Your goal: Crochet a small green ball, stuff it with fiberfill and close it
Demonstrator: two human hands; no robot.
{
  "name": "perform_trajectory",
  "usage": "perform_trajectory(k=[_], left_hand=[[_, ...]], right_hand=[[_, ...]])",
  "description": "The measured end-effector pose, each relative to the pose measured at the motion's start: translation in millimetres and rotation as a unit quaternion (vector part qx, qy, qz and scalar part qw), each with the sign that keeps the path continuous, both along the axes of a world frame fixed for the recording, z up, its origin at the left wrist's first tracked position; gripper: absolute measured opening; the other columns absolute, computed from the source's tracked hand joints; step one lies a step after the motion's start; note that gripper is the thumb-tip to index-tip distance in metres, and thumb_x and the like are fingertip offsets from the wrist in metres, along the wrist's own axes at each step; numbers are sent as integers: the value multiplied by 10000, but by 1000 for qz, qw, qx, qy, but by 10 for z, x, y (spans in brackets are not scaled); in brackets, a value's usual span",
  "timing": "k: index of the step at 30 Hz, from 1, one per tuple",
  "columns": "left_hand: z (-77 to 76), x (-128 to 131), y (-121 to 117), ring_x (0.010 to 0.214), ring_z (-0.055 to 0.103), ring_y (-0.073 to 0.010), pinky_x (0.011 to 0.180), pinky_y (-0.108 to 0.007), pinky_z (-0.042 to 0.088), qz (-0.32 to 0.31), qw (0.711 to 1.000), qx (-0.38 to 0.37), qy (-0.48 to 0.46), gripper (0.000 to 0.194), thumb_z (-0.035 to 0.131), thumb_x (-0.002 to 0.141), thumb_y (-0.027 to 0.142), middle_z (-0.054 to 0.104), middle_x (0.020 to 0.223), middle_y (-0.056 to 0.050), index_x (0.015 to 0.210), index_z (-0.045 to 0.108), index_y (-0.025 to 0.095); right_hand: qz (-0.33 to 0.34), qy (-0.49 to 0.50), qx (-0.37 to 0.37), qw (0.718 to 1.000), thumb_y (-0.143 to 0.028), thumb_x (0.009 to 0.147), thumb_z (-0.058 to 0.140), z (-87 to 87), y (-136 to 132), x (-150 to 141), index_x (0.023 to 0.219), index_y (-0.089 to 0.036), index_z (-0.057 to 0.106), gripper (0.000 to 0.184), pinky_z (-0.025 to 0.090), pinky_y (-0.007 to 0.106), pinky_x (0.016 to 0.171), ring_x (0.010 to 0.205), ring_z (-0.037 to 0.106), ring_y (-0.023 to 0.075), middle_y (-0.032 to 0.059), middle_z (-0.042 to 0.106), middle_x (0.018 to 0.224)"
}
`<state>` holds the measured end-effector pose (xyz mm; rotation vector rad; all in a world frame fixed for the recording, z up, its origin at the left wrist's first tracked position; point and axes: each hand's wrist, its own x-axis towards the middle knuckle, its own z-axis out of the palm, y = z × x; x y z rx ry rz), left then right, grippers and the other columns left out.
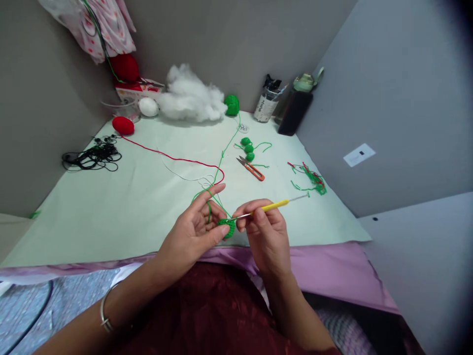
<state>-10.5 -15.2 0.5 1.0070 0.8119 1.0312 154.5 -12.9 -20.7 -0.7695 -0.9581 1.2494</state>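
Note:
Between thumb and fingers, my left hand (190, 224) pinches a small round green crochet piece (229, 229). Its index finger is stretched up, and green yarn (220, 199) runs around the fingers to the piece. A yellow-handled crochet hook (275, 205) is gripped in my right hand (268, 234), its metal tip at the top edge of the green piece. The yarn leads back across the table to a green yarn ball (232, 105). Beyond my hands lie orange-handled thread snips (251, 168) and several small green crocheted balls (249, 148).
White stuffing (192, 96) is heaped at the back. Red yarn (123, 125), a white ball (148, 106) and tangled black cord (94, 155) are on the left. A pen cup (265, 107), a dark phone (295, 113) and yarn scraps (314, 180) are on the right.

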Motion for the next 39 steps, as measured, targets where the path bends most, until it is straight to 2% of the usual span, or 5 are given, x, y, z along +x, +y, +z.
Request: perform_trajectory(k=[3, 9, 17, 29, 39], left_hand=[[-8, -6, -1, 896, 593, -155, 861, -304, 495, 7, 1000, 7, 24, 709, 778, 876, 191, 577, 937, 11, 1522, 489, 232], [-37, -31, -16, 950, 603, -165, 963, -324, 480, 23, 995, 50, 78, 668, 757, 881, 178, 578, 945, 12, 1499, 520, 263], [-14, -26, -25, 924, 607, -169, 979, -346, 492, 36, 992, 76, 96, 605, 761, 877, 187, 584, 921, 10, 1446, 567, 261], [-17, -38, -3, 965, 652, -190, 973, -358, 502, 19, 998, 29, 57, 653, 781, 878, 204, 651, 936, 2, 1489, 553, 253], [-78, -55, 3, 968, 648, -170, 931, -333, 491, -9, 999, 14, 35, 654, 755, 935, 245, 672, 1003, -4, 1538, 506, 294]], right_hand=[[-3, -13, 0, 1000, -433, 953, 717, 6, -15, 8, 877, -220, 723, 227, 550, 275, 626, 627, 638, 132, 24, 766, 795], [0, -43, 43, 998, -367, 1012, 652, -12, -63, 43, 946, -233, 739, 173, 583, 292, 682, 713, 699, 145, 30, 796, 879], [6, -38, 57, 998, -353, 1029, 632, -7, -66, 49, 957, -243, 736, 167, 588, 283, 704, 714, 704, 131, 18, 803, 904], [-15, -43, 29, 999, -415, 994, 670, 16, -66, 17, 939, -235, 724, 196, 615, 312, 663, 647, 703, 143, 33, 827, 899], [-5, -26, 42, 999, -354, 1005, 664, 2, -70, 30, 966, -249, 751, 142, 588, 286, 679, 665, 700, 125, 22, 836, 938]])
